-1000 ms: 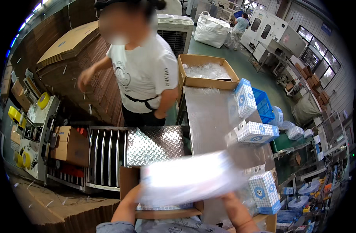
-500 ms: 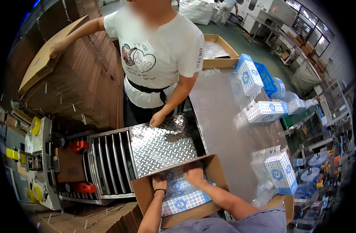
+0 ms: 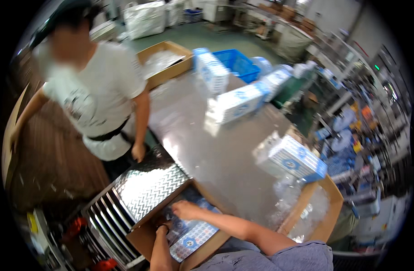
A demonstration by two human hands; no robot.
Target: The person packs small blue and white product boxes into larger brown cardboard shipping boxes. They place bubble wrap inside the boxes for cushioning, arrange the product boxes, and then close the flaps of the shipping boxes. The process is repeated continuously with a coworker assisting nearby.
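Observation:
An open brown carton (image 3: 207,254) stands right in front of me, with white-and-blue dotted packs (image 3: 194,239) inside, some under clear film. My left hand (image 3: 163,226), a dark band at its wrist, reaches in along the carton's left side; its fingers are blurred and partly hidden. Over the carton's far part is my right hand (image 3: 185,210), its fingers curled in against the clear-and-blue contents. Whatever they grip is too blurred to make out.
Beyond the carton lie a shiny tread-plate surface (image 3: 148,187) and rollers (image 3: 108,221). A metal table (image 3: 202,153) carries several dotted packs (image 3: 297,158). Another carton (image 3: 331,221) holds clear plastic at right. A co-worker (image 3: 100,97) stands at far left by stacked cardboard.
My view has swung to the right, so the co-worker and the carton now appear further left. My right hand has drawn its fingers up from the carton's far side. My left hand stays inside.

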